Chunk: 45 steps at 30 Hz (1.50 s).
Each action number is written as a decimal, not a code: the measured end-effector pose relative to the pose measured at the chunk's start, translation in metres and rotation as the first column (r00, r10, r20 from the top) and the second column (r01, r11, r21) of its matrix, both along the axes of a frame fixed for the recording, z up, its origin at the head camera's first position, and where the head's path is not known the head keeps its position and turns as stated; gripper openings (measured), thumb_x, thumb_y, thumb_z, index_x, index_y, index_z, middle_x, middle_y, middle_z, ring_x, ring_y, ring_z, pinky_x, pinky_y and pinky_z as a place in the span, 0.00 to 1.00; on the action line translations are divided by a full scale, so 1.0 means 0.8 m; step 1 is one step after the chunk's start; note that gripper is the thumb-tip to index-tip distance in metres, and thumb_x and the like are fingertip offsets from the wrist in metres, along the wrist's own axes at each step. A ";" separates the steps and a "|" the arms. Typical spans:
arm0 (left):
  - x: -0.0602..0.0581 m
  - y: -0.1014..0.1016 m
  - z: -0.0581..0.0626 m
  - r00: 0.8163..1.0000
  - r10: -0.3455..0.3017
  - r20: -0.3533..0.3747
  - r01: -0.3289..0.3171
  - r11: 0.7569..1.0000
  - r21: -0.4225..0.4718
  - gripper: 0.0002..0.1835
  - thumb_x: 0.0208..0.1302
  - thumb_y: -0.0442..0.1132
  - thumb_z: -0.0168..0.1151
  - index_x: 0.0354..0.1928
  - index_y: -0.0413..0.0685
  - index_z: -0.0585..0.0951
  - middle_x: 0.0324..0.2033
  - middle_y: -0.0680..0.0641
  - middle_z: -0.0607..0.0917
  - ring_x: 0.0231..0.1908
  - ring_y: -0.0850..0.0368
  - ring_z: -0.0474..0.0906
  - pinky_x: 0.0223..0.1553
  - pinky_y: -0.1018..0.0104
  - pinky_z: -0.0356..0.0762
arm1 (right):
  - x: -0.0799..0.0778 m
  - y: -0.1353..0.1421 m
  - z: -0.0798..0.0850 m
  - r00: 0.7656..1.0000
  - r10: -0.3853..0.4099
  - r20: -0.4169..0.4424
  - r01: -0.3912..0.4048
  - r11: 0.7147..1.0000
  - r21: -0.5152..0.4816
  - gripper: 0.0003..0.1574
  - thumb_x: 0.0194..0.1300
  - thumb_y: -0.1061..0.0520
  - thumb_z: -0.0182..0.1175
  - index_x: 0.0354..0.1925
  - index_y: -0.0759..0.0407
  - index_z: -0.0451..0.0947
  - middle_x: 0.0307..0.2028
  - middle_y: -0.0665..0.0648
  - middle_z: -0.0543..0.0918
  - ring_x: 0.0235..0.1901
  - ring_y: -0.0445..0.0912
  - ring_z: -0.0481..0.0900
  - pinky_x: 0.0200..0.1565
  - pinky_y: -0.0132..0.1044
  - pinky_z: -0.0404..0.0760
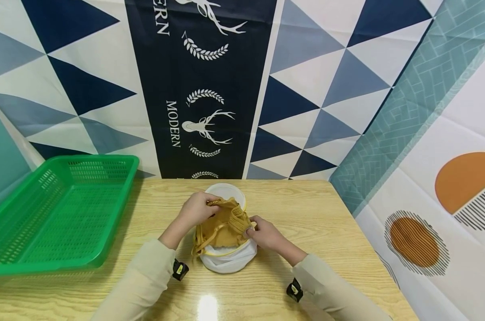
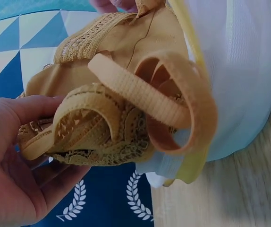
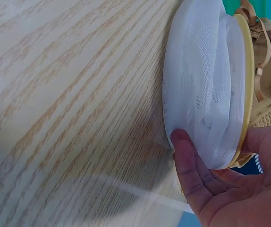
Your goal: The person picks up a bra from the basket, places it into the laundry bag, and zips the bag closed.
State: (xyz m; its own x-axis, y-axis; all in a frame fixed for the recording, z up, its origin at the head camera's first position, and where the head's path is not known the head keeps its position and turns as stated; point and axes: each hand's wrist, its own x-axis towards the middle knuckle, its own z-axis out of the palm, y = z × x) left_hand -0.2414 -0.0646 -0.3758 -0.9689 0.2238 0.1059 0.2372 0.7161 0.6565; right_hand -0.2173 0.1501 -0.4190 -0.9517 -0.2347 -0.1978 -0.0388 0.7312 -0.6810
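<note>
A mustard-tan bra (image 1: pixel 222 234) with lace edging sits partly in the mouth of a white mesh laundry bag (image 1: pixel 231 263) that has a yellow zip. My left hand (image 1: pixel 196 208) pinches the far left part of the bra between thumb and fingers. Loose elastic straps (image 2: pixel 140 92) loop out near the zip in the left wrist view. On the other side, my right hand (image 1: pixel 265 232) grips the bag's rim near the zip, fingers on the outer mesh (image 3: pixel 206 94). The bag's round white lid (image 1: pixel 226 191) lies folded back behind the bra. What lies deeper in the bag is hidden.
A green plastic basket (image 1: pixel 123 200) stands on the left of the wooden table (image 1: pixel 306 209). Patterned cloth (image 1: pixel 202 89) hangs behind the table's back edge, and more cloth (image 1: pixel 427 178) hangs along the right side.
</note>
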 end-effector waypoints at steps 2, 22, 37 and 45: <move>0.000 0.002 -0.001 1.000 -0.003 0.014 0.003 1.000 0.001 0.13 0.54 0.41 0.61 0.43 0.56 0.82 0.42 0.51 0.82 0.33 0.59 0.73 0.32 0.68 0.70 | -0.001 0.000 0.000 1.000 -0.002 0.001 0.002 1.000 -0.003 0.26 0.62 0.55 0.49 0.57 0.61 0.63 0.28 0.58 0.71 0.21 0.45 0.71 0.20 0.34 0.76; -0.001 0.019 -0.004 0.999 -0.043 0.004 0.043 0.995 -0.092 0.11 0.55 0.41 0.60 0.41 0.58 0.83 0.38 0.54 0.84 0.40 0.58 0.77 0.35 0.64 0.73 | -0.003 0.000 0.002 1.000 0.003 -0.006 -0.003 1.000 -0.013 0.25 0.61 0.58 0.48 0.57 0.62 0.63 0.29 0.58 0.72 0.21 0.44 0.72 0.19 0.32 0.74; -0.002 0.030 -0.006 0.993 -0.114 0.006 0.113 0.979 -0.171 0.11 0.54 0.39 0.59 0.39 0.59 0.83 0.39 0.56 0.83 0.42 0.59 0.77 0.41 0.59 0.74 | -0.006 0.000 0.000 1.000 0.000 0.006 0.000 1.000 -0.012 0.25 0.60 0.58 0.49 0.56 0.62 0.64 0.27 0.57 0.71 0.20 0.44 0.71 0.18 0.32 0.74; -0.001 0.034 -0.009 0.990 -0.141 0.009 0.140 0.971 -0.194 0.11 0.53 0.37 0.60 0.38 0.60 0.83 0.38 0.56 0.83 0.42 0.59 0.77 0.40 0.60 0.74 | -0.007 0.000 -0.001 1.000 0.005 0.013 -0.005 1.000 0.000 0.25 0.60 0.59 0.48 0.56 0.62 0.63 0.28 0.58 0.72 0.20 0.44 0.72 0.18 0.32 0.74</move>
State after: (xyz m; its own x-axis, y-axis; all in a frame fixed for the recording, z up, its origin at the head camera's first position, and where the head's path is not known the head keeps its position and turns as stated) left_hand -0.2425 -0.0370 -0.3828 -0.9259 0.3743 0.0514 0.3471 0.7890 0.5069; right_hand -0.2226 0.1503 -0.4199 -0.9479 -0.2391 -0.2104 -0.0331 0.7310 -0.6815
